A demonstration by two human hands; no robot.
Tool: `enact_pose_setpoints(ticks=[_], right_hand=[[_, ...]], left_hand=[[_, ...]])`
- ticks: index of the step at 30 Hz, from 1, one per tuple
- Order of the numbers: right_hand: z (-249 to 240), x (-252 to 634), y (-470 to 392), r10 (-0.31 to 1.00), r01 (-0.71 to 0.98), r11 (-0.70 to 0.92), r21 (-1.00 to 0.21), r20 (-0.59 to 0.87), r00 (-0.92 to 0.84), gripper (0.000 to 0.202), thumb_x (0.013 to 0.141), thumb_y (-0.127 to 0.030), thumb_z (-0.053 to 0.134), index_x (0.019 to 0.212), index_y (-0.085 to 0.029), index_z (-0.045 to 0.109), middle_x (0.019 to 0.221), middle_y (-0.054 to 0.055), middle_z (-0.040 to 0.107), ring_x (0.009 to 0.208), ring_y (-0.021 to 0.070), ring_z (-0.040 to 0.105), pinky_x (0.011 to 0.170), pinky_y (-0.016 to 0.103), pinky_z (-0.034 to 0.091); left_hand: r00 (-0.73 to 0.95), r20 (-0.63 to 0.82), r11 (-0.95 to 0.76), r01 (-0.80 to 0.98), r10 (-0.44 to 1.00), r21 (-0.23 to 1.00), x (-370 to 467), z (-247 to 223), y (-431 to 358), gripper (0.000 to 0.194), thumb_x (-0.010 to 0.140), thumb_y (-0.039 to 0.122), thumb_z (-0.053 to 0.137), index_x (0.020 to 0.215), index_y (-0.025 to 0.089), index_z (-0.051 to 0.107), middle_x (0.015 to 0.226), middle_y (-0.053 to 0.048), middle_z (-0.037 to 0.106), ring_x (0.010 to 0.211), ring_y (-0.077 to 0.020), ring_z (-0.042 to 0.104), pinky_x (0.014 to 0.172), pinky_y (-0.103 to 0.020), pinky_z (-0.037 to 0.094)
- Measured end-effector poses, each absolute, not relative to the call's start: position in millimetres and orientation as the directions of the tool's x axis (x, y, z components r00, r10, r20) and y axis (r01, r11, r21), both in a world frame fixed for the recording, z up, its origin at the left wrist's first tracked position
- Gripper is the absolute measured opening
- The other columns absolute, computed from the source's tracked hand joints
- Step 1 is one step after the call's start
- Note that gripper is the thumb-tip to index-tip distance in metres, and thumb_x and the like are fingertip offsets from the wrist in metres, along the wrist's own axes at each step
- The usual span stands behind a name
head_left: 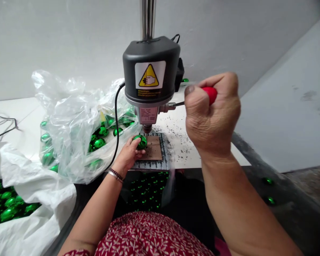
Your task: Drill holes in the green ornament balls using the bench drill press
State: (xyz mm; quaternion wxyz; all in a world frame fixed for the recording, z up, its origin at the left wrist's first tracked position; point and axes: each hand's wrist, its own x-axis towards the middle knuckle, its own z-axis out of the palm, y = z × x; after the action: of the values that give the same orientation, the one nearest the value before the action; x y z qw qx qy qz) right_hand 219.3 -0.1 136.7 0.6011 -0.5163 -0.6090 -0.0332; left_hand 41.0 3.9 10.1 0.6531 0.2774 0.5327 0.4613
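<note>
A small bench drill press [150,76] with a grey motor housing and a yellow warning sticker stands on the white table [24,117]. My left hand [129,153] holds a shiny green ball [142,142] on the brown pad [154,148] of the drill's base, right under the chuck. My right hand [212,113] is closed around the red knob [210,94] of the drill's feed lever, raised at the right of the housing.
A clear plastic bag [74,124] full of green balls lies left of the drill. A white sack [29,199] with more green balls sits at lower left. Another bag of balls [146,192] hangs below the table edge. Dark shavings dot the table. A black cable lies far left.
</note>
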Motion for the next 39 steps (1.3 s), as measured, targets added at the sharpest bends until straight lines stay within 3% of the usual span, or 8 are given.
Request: enact_pose_setpoints(ticks=[7, 13, 17, 21, 24, 29, 34, 39], right_hand=[[138, 219, -3, 0.604, 0.647, 0.474, -0.597, 0.755, 0.254, 0.027, 0.1, -0.043, 0.044, 0.094, -0.017, 0.049, 0.083, -0.005, 0.049, 0.069, 0.0004, 0.046, 0.07, 0.017, 0.043], [138, 217, -3, 0.602, 0.614, 0.487, -0.621, 0.748, 0.28, 0.021, 0.097, -0.038, 0.044, 0.092, -0.017, 0.049, 0.079, -0.005, 0.049, 0.066, 0.0007, 0.045, 0.067, 0.016, 0.04], [137, 216, -2, 0.593, 0.617, 0.496, -0.611, 0.757, 0.273, 0.019, 0.097, -0.036, 0.044, 0.091, -0.018, 0.044, 0.079, -0.005, 0.046, 0.065, 0.0001, 0.044, 0.066, 0.016, 0.039], [144, 215, 1, 0.589, 0.656, 0.477, -0.585, 0.767, 0.255, 0.02, 0.099, -0.036, 0.041, 0.089, -0.019, 0.04, 0.079, -0.005, 0.04, 0.069, 0.0016, 0.042, 0.073, 0.019, 0.041], [162, 212, 5, 0.678, 0.676, 0.344, -0.651, 0.671, 0.301, 0.016, 0.098, -0.026, 0.042, 0.084, -0.02, 0.037, 0.076, -0.005, 0.035, 0.07, 0.0026, 0.037, 0.079, 0.02, 0.039], [195, 212, 23, 0.774, 0.695, 0.194, -0.692, 0.543, 0.325, 0.033, 0.099, -0.027, 0.05, 0.075, -0.021, 0.028, 0.069, -0.007, 0.031, 0.067, 0.0052, 0.025, 0.078, 0.023, 0.033], [206, 212, 39, 0.806, 0.709, 0.15, -0.69, 0.5, 0.316, 0.032, 0.101, -0.027, 0.044, 0.074, -0.02, 0.029, 0.072, -0.006, 0.03, 0.07, 0.0053, 0.023, 0.088, 0.023, 0.038], [208, 211, 43, 0.825, 0.717, 0.128, -0.685, 0.475, 0.307, 0.03, 0.103, -0.028, 0.039, 0.075, -0.019, 0.03, 0.075, -0.005, 0.031, 0.072, 0.0044, 0.026, 0.097, 0.026, 0.041]], left_hand=[[-0.027, -0.439, 0.435, -0.086, 0.898, 0.896, 47, 15, 0, 0.04, 0.096, 0.028, 0.055, 0.136, 0.025, 0.054, 0.102, -0.002, 0.066, 0.056, -0.0086, 0.065, 0.045, -0.017, 0.04], [-0.022, -0.162, 0.163, 0.236, 0.987, 0.958, 35, 5, -7, 0.04, 0.085, 0.035, 0.069, 0.122, 0.021, 0.068, 0.12, -0.008, 0.069, 0.085, -0.0184, 0.069, 0.069, -0.028, 0.058], [-0.018, -0.041, 0.045, 0.406, 0.999, 0.913, 34, 5, -9, 0.04, 0.08, 0.031, 0.075, 0.118, 0.02, 0.071, 0.116, -0.008, 0.072, 0.096, -0.0217, 0.068, 0.083, -0.03, 0.057], [-0.024, -0.187, 0.187, 0.255, 0.982, 0.949, 35, 6, -5, 0.043, 0.087, 0.035, 0.066, 0.127, 0.022, 0.067, 0.106, -0.005, 0.07, 0.066, -0.0142, 0.065, 0.061, -0.025, 0.053], [-0.057, -0.275, 0.28, 0.116, 0.96, 0.953, 34, 6, -2, 0.049, 0.091, 0.035, 0.06, 0.138, 0.022, 0.062, 0.111, -0.007, 0.07, 0.06, -0.0123, 0.065, 0.051, -0.022, 0.047], [-0.048, -0.28, 0.284, 0.128, 0.959, 0.95, 33, 6, 0, 0.049, 0.091, 0.038, 0.063, 0.137, 0.022, 0.062, 0.113, -0.008, 0.071, 0.061, -0.0121, 0.067, 0.05, -0.021, 0.046], [-0.014, -0.235, 0.232, 0.225, 0.972, 0.946, 35, 3, 2, 0.053, 0.083, 0.031, 0.073, 0.134, 0.023, 0.062, 0.1, -0.002, 0.07, 0.06, -0.01, 0.064, 0.052, -0.019, 0.048], [-0.045, -0.27, 0.274, 0.171, 0.962, 0.947, 38, 4, 4, 0.043, 0.09, 0.033, 0.066, 0.131, 0.019, 0.059, 0.098, -0.003, 0.068, 0.057, -0.0088, 0.064, 0.046, -0.017, 0.044]])
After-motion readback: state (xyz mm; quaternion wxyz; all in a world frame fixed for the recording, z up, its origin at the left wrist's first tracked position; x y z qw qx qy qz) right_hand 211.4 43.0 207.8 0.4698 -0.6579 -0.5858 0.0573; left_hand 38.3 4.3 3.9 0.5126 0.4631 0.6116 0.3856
